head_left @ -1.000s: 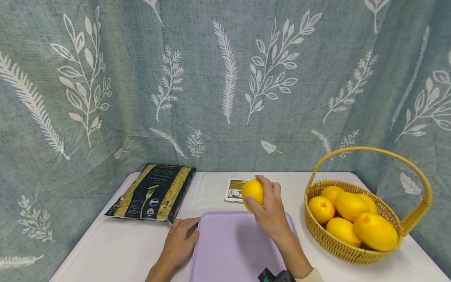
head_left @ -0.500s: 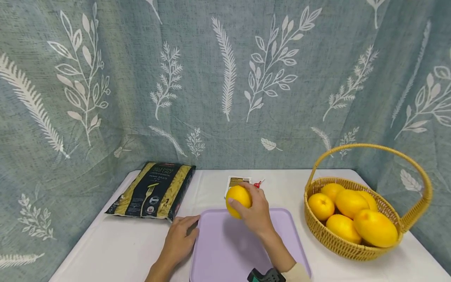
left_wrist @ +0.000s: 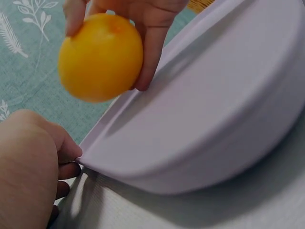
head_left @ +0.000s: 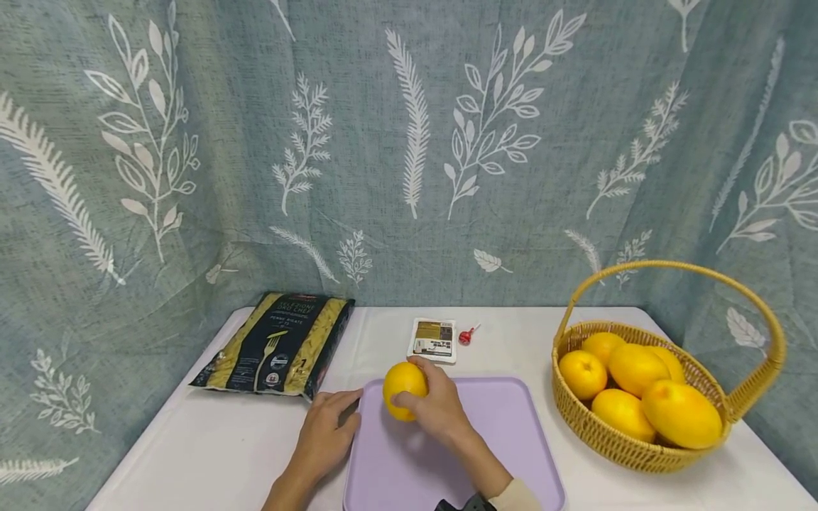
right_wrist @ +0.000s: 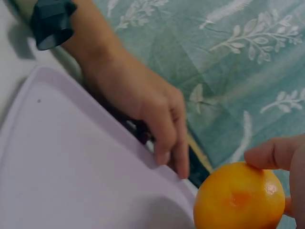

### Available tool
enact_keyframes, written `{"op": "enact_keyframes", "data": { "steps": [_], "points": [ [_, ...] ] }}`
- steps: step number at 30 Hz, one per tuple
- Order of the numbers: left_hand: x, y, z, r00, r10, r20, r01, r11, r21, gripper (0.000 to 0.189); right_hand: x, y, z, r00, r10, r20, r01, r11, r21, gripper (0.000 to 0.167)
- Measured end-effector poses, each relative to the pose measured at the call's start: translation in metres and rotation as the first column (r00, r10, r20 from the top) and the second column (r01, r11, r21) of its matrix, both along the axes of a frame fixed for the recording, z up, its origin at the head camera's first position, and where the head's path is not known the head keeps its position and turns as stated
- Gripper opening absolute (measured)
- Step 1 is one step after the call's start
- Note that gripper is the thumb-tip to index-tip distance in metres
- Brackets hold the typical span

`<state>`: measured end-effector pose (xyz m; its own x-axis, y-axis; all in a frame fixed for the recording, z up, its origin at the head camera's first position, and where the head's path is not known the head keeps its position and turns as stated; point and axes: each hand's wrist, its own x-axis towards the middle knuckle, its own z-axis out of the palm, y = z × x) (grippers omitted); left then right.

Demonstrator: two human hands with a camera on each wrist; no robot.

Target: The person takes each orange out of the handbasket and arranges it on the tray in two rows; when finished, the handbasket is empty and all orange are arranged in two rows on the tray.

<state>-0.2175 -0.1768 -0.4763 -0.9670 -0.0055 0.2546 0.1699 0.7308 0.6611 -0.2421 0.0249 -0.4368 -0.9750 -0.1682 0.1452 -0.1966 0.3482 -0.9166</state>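
Observation:
My right hand (head_left: 441, 408) grips a round yellow-orange fruit, which looks like an orange (head_left: 405, 392), and holds it above the left back part of a lilac tray (head_left: 460, 454). In the left wrist view the orange (left_wrist: 100, 57) sits between thumb and fingers, apart from the tray. At the tray's back left corner rests my left hand (head_left: 327, 433), its fingertips touching the rim. The right wrist view shows these left-hand fingers (right_wrist: 164, 138) lying against the tray's edge, not wrapped round anything.
A wicker basket (head_left: 575, 443) with a tall handle holds several yellow fruits at the right. Behind the tray lie a small flat packet (head_left: 432, 341) and a red lollipop (head_left: 466, 337). A bag of penne pasta (head_left: 275, 348) lies at the back left, before a patterned curtain (head_left: 383, 177).
My right hand has carried the orange leftward and lower over the tray, uncovering the packet and the lollipop. The left hand has stayed at the tray's rim.

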Motion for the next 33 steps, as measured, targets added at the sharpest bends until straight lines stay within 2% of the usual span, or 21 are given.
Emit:
{"op": "enact_keyframes", "data": {
  "steps": [6, 9, 14, 22, 28, 33],
  "points": [
    [-0.002, 0.001, -0.002, 1.000, -0.007, -0.029, 0.007, 1.000, 0.011, 0.039, 0.003, -0.008, -0.012, 0.995, 0.029, -0.098, -0.016, 0.991, 0.131, 0.076],
    [-0.001, 0.002, -0.003, 0.998, -0.015, -0.054, 0.016, 1.000, 0.008, 0.039, 0.005, -0.010, -0.015, 0.992, 0.040, -0.117, -0.020, 0.986, 0.167, 0.078],
    [0.000, 0.001, -0.002, 0.997, -0.018, -0.077, 0.017, 1.000, -0.009, 0.038, 0.007, -0.012, -0.015, 0.990, 0.078, -0.116, -0.060, 0.988, 0.146, 0.072],
    [-0.001, 0.000, -0.003, 0.996, -0.026, -0.084, 0.024, 0.999, -0.029, 0.037, 0.009, -0.013, -0.017, 0.972, 0.121, -0.202, -0.076, 0.973, 0.220, 0.063],
    [-0.001, 0.000, -0.003, 0.998, -0.007, -0.059, 0.007, 1.000, -0.007, 0.039, 0.006, -0.011, -0.020, 0.957, 0.141, -0.255, -0.089, 0.974, 0.208, 0.061],
    [0.002, 0.000, -0.001, 0.997, 0.000, -0.075, 0.002, 1.000, 0.025, 0.042, 0.002, -0.010, -0.020, 0.958, 0.159, -0.240, -0.114, 0.975, 0.191, 0.064]
  ]
}}
